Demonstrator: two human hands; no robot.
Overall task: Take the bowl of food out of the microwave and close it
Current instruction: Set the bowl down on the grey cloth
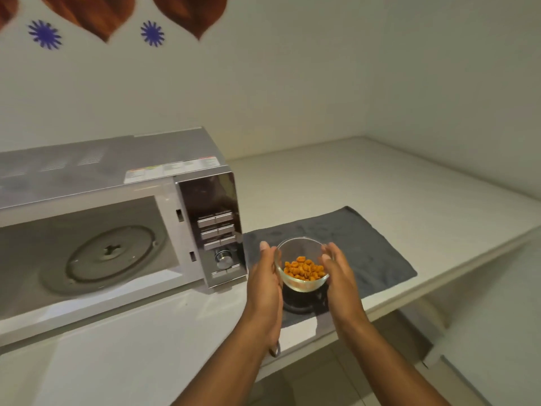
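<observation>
Both hands cup the glass bowl (pixel 303 263) of orange food, the left hand (pixel 265 276) and right hand (pixel 339 273) pressed on its sides so it won't tip. It hangs just above the grey cloth (pixel 366 244) on the tabletop (pixel 409 183), beside the open, empty microwave (pixel 117 218).

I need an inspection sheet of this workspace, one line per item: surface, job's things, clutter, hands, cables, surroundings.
Surface: white counter, partly covered by a grey cloth.
Job's things: glass bowl with orange food, out of the microwave, above the cloth; whether it rests on it cannot be told. Microwave cavity open, turntable bare; the door itself is not seen.
Clutter: nothing seen.
Hands: left hand and right hand flank the bowl, left palm against its side; the right grip cannot be confirmed.
Cables: nothing seen.
Surroundings: pale wall with blue flower decals and brown shapes.
</observation>
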